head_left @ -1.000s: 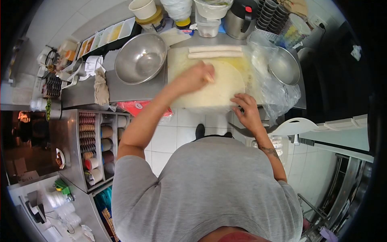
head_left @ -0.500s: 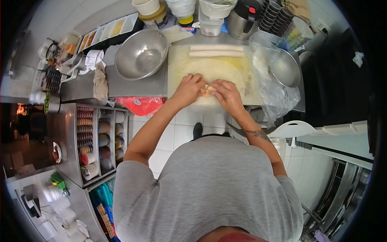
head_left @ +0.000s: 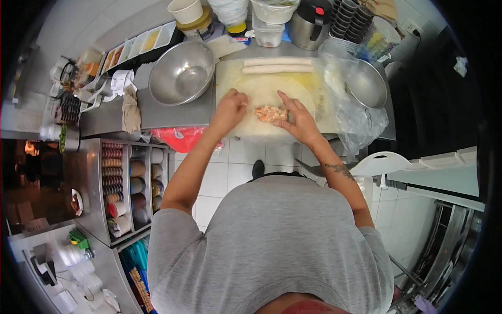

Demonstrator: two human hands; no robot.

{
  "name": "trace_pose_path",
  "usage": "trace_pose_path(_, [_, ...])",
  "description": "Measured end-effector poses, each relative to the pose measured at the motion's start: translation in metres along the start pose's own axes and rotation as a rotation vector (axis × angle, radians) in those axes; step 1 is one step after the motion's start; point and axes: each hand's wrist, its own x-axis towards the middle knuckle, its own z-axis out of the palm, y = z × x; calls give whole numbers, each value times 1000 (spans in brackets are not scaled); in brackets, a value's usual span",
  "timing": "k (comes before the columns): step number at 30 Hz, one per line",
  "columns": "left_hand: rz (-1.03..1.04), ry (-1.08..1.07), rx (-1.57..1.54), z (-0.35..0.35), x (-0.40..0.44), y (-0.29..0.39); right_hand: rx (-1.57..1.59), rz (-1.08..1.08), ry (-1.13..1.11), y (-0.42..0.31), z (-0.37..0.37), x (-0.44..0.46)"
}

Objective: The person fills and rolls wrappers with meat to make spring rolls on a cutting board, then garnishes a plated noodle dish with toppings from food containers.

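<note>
Watching from my end, landmark is the board [head_left: 227, 73]. Filling clump [head_left: 269, 113] sits near the middle of the board, loose and chunky, on a thin pale sheet [head_left: 266, 88]. Right hand [head_left: 300, 121] is unclenched, fingers spread, thumb at the clump's right end, nothing gripped that I can see. Left hand [head_left: 230, 111], over the board's left part, has its fingers curled in; I cannot tell whether they pinch anything.

Main worry, my judgement: sheet looks fragile, so dragging the clump or pressing hard with the thumb could tear it. Clump looks lumpy; uneven pressure could shed bits toward the board's near edge. Two pale rolls [head_left: 277, 69] lie along the board's far side; a long reach might nudge them. Crumpled plastic bag [head_left: 361, 128] overlaps the board's right side, and a sideways sweep of my right forearm could snag it
</note>
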Motion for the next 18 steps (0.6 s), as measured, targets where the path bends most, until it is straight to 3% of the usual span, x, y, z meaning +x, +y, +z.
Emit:
trace_pose_path(5, [-138, 304, -349, -87, 14, 32, -63, -192, 42, 14, 9, -7])
trace_pose_path(7, [-241, 424, -159, -116, 24, 28, -119, -183, 27, 22, 15, -13])
trace_pose_path(10, [70, 233, 557, -134, 35, -47, -107, -171, 0, 29, 16, -15])
trace_pose_path(11, [-75, 155, 779, -123, 36, -76, -86, -158, 0, 26, 15, -17])
trace_pose_path(14, [75, 316, 580, -103, 31, -35, -50, -162, 56, 9, 7, -12])
trace_pose_path(18, [218, 129, 86, -22, 2, 33, -73, -240, 170, 1, 9, -12])
